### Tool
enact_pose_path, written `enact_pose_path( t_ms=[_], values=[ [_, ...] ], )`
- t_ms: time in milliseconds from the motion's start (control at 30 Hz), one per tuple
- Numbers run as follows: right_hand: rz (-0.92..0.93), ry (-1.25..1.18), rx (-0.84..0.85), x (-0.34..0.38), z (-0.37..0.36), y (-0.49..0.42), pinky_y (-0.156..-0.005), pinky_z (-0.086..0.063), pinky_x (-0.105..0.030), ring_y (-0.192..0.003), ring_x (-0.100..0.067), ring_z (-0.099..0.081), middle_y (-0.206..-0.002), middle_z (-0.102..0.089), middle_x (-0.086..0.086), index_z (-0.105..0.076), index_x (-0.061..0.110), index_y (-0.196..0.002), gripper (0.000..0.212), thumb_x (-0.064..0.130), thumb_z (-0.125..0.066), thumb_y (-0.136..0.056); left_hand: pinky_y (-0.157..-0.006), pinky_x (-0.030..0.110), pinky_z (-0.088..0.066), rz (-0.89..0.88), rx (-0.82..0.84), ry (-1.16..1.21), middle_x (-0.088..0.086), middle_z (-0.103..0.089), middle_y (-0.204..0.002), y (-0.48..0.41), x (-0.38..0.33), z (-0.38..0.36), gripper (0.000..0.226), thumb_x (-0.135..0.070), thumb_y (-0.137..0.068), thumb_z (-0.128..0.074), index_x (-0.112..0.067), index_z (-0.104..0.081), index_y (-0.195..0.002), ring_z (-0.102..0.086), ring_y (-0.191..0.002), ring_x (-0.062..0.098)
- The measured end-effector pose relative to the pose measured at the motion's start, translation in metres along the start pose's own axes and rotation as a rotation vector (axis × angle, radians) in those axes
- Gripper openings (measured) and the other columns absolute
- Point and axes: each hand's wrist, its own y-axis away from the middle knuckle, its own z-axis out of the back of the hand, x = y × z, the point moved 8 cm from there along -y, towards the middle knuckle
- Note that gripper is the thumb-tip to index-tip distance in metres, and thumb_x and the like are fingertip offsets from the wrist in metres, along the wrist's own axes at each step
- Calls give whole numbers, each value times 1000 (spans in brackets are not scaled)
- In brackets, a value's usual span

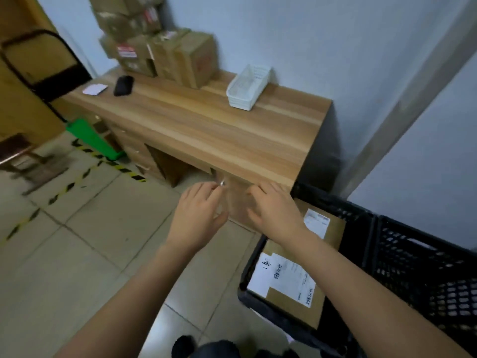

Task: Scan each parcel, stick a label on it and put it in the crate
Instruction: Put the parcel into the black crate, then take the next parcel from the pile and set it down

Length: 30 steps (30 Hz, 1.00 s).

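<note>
My left hand [198, 215] and my right hand [273, 210] hang side by side in the air below the front edge of the wooden desk [206, 130], fingers loosely spread and holding nothing. A black crate [413, 267] stands on the floor at the right, with two labelled cardboard parcels [291, 280] lying flat in it. A stack of brown parcels [160, 45] sits at the back of the desk by the wall. The black scanner [124, 85] and a sheet of labels [95, 89] lie at the desk's far left end.
A white plastic basket [247, 87] stands on the desk near the wall. A green bin [95, 139] and a chair [25, 156] are on the tiled floor at left, beside yellow-black floor tape [85, 174]. A grey wall corner rises at the right.
</note>
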Motion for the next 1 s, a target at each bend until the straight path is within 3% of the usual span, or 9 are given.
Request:
enact_pose_path(
  t_ms=[100,267,500,733,1000],
  values=[
    [73,4,-14,72,-2,-35,-89,-38,-37,-104,-28,-53,-106,-57,-6,-60,13,-108,32,27,-68,-81,-87,37,-47,58,-55,-44,5,-63,-107,17,67,43,46,-29,-76,-77,-13,-63,-117,-58,-103,25],
    [151,-45,-32,185,3,-114,-99,-34,-33,-118,-21,-45,-124,-52,0,-52,20,-128,42,33,-61,-89,-86,37,-45,144,-98,-103,3,-59,-108,34,189,107,46,-32,-78,-74,-16,-60,-119,-55,-103,24],
    [206,-92,-154,299,32,-230,-97,-37,-28,-115,-15,-45,-122,-51,6,-53,23,-124,38,36,-61,-90,-88,43,-48,162,-190,-193,5,-60,-111,10,319,184,45,-33,-79,-74,-16,-60,-119,-56,-106,27],
    [277,-96,-216,342,24,-357,-88,-35,-27,-113,-17,-45,-121,-50,5,-53,24,-125,38,36,-60,-90,-89,41,-46,180,-270,-263,6,-60,-110,-49,434,199,43,-28,-77,-77,-15,-62,-116,-56,-106,28],
    [308,-146,-258,358,20,-530,-91,-40,-31,-107,-17,-49,-117,-54,4,-56,23,-122,36,30,-63,-88,-90,43,-47,217,-265,-264,5,-61,-115,-165,553,191,45,-30,-77,-77,-16,-61,-117,-57,-108,29]
  ],
)
